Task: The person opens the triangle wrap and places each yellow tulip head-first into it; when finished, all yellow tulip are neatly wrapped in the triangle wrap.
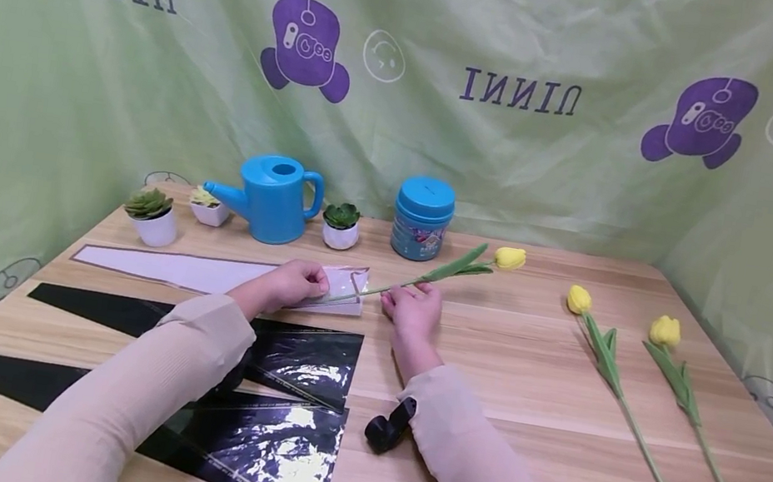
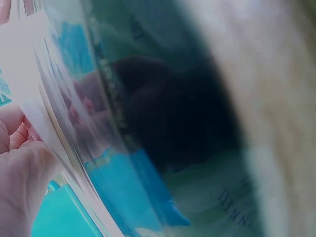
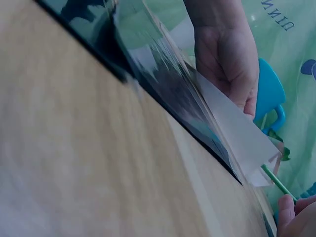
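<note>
A yellow tulip [image 1: 509, 259] with green leaves lies slantwise, its stem [image 3: 279, 182] running into the wide end of a white wrapping sleeve [image 1: 180, 269] with a brown border. My right hand [image 1: 415, 311] pinches this stem just below the leaves. At the sleeve's wide end, my left hand [image 1: 290, 283] holds the sleeve between thumb and fingers. The left wrist view shows the left hand [image 2: 22, 168] against the pale sheet, its fingertips partly hidden. Nearer the body, two black glossy sleeves [image 1: 307, 359] [image 1: 277, 451] lie flat under and beside my left forearm.
Two more yellow tulips [image 1: 578, 300] [image 1: 666, 331] lie at the right. Along the back stand a blue watering can [image 1: 276, 202], a blue lidded jar [image 1: 422, 221] and small potted succulents [image 1: 340, 227] [image 1: 154, 225]. A green printed curtain [image 1: 403, 134] encloses the wooden table [image 1: 511, 362].
</note>
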Tool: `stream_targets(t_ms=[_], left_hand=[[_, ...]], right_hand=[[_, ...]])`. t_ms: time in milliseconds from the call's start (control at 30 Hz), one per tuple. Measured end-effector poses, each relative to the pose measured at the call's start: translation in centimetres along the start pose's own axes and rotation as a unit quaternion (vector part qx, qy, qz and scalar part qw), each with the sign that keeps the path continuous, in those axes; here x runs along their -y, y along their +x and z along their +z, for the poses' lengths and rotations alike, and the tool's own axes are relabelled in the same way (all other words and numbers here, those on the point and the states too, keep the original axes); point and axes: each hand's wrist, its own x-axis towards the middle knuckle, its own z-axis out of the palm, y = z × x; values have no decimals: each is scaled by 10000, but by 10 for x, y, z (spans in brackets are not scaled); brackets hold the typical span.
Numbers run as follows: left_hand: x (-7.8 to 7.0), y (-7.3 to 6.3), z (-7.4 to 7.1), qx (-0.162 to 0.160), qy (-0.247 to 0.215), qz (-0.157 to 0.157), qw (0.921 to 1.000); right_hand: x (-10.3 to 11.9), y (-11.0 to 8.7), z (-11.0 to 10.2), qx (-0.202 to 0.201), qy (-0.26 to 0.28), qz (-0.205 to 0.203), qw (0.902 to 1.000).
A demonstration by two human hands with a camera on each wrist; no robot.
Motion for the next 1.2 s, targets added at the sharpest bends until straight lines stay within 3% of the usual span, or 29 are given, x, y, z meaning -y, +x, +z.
stream_targets(t_ms=[300, 733, 833, 933, 1100, 1200], left_hand=[[0, 0, -1, -24, 62, -12, 10000], [0, 0, 0, 24, 45, 77, 10000], [-2, -1, -1, 28, 51, 70, 10000], [-2, 0, -1, 21, 60, 66, 10000], [-2, 0, 0, 19, 39, 142, 9999], [-1, -1, 1, -11, 28, 141, 9999]], right_hand=[[-4, -19, 5, 734, -1175, 200, 9902], [7, -24, -3, 1107, -1310, 123, 9851], [18, -16, -9, 1317, -1678, -129, 9769], [30, -4, -19, 1671, -2377, -596, 9550], [52, 18, -41, 2314, -3531, -1576, 8927], [61, 29, -53, 2578, -4023, -1917, 8573]])
